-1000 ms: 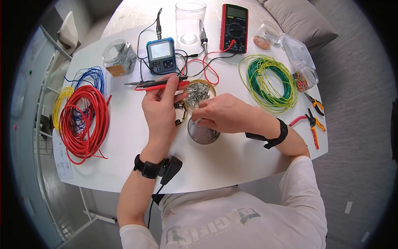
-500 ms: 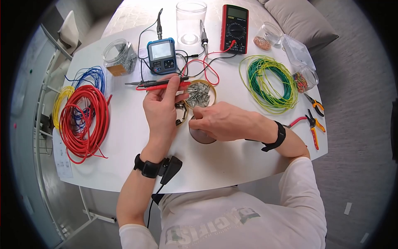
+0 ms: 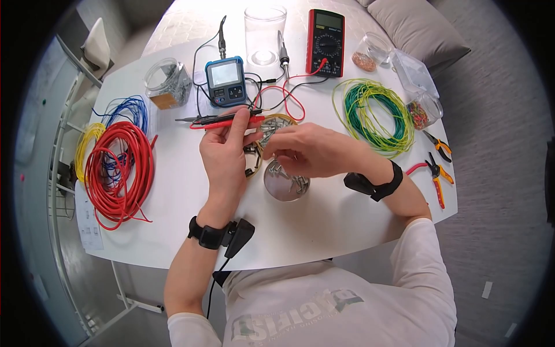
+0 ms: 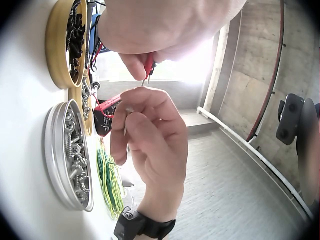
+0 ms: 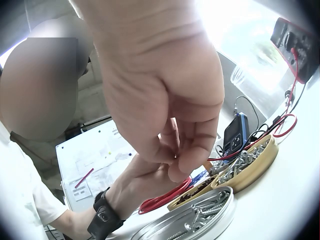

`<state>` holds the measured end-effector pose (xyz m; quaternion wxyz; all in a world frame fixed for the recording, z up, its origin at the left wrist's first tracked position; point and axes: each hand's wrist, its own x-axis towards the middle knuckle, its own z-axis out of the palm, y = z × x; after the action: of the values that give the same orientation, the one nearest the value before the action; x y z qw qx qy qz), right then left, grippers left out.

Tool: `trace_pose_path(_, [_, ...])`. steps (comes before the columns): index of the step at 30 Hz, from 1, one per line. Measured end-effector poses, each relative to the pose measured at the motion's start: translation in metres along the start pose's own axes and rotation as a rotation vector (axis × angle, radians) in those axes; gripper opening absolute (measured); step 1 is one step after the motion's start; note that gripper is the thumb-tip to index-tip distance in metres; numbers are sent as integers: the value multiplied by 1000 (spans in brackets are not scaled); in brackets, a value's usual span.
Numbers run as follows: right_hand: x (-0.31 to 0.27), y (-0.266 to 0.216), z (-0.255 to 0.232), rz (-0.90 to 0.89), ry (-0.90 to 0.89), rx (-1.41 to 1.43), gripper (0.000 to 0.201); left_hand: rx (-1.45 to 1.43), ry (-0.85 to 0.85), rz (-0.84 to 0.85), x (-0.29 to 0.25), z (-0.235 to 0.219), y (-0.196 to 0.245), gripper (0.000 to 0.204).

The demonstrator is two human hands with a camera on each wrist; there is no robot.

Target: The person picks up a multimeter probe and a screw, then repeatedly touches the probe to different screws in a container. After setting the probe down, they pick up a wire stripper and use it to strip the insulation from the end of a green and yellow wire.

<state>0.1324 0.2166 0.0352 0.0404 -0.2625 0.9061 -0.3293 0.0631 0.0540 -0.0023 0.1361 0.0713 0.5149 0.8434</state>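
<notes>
My left hand (image 3: 224,156) holds a red test probe (image 3: 219,124) and a black test probe (image 3: 209,119) together between thumb and fingers, their tips pointing right. Just to the right, my right hand (image 3: 315,151) hovers over a round metal tin (image 4: 51,150) of silver screws (image 3: 299,184). Its thumb and fingers pinch a small silver screw (image 4: 128,110), mostly hidden by the fingertips. Behind the hands, a yellow dish (image 5: 267,159) contains more silver screws, partly covered in the head view. Beside it a second yellow dish (image 4: 56,45) holds dark screws (image 4: 75,37).
A blue handheld meter (image 3: 226,78) and a red multimeter (image 3: 326,43) stand at the back with cables. Coils of red wire (image 3: 95,185) lie left, green wire (image 3: 354,118) right. Pliers (image 3: 436,179) rest near the right edge. Clear jars (image 3: 167,87) stand around the back.
My right hand dipped lower over the tin, then rose up and to the left, uncovering the screws in it. The left hand keeps the probes in nearly the same place.
</notes>
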Motion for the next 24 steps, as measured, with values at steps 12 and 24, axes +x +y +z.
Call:
trace_pose_path(12, [5, 33, -14, 300, 236, 806, 26, 40, -67, -26, -2, 1, 1, 24])
trace_pose_path(24, [6, 26, -12, 259, 273, 784, 40, 57, -103, -45, -3, 2, 1, 23])
